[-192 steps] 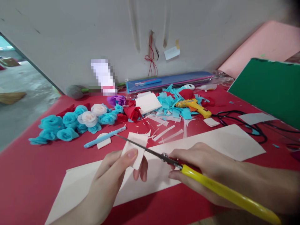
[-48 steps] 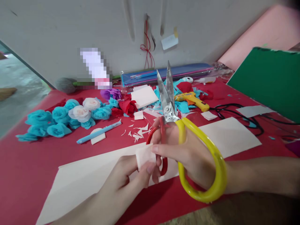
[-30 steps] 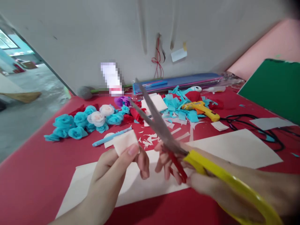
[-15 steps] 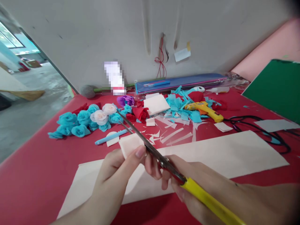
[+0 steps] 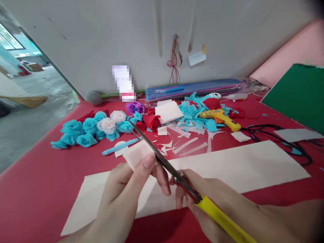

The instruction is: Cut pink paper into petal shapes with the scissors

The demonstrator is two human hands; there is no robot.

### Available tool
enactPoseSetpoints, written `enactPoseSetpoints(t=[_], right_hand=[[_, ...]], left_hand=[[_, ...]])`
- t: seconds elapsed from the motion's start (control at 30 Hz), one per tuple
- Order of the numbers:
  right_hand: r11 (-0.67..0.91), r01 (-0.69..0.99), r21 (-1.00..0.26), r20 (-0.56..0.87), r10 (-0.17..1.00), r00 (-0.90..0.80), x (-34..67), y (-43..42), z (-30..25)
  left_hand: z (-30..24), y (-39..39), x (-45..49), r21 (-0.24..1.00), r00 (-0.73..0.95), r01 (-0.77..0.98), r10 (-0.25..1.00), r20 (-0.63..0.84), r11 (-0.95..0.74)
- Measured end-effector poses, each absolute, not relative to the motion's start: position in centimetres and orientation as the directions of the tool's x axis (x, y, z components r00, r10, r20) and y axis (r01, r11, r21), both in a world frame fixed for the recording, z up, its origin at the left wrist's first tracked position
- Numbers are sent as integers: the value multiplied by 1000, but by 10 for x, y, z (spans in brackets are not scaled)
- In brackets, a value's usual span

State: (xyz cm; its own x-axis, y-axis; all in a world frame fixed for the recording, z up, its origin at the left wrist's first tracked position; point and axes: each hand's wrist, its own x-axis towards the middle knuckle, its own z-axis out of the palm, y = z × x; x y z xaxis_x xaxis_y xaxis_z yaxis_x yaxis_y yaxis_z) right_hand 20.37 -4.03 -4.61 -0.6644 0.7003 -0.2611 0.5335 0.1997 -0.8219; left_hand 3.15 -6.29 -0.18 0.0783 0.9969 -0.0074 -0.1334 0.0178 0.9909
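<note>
My left hand pinches a small folded square of white paper between thumb and fingers. In my right hand is a pair of scissors with yellow handles, pointing up and to the left. The blades stand slightly apart, one running along the right edge of the white square; I cannot tell whether they are cutting it. Below both hands a long sheet of cream paper lies on the red table.
Blue paper roses and white roses lie at the left. Behind are a white paper stack, blue scraps, a yellow glue gun with a black cord, a light-blue pen and a green board.
The white square has tilted and shifted slightly left in my left hand, whose fingers have moved a little. The scissors stay nearly where they were, tips slightly lower on the left.
</note>
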Motion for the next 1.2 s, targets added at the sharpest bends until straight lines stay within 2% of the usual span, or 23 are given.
enactPoseSetpoints(t=[0.3,0.5,0.7,0.83,0.97,1.07,1.2], right_hand=[[138,643,-754,-347,747,-567,206,-49,17],[109,659,-745,-332,796,-506,204,-54,13],[108,632,-768,-237,868,-436,197,-62,8],[108,587,-802,-258,824,-505,195,-59,-6],[53,385,-921,-231,723,-651,196,-54,-22],[-9,277,-961,-218,644,-733,198,-52,-29],[-1,265,-964,-206,633,-746,200,-51,-25]], left_hand=[[-1,-65,35,996,41,-90,999,-18,22],[0,-65,36,999,37,-43,999,-31,33],[0,-65,35,997,55,-25,996,-65,66],[0,-65,35,996,48,-17,996,-82,83],[3,-64,37,990,73,-86,992,-103,109],[4,-63,39,972,106,-176,985,-140,157],[3,-64,39,967,119,-197,983,-142,163]])
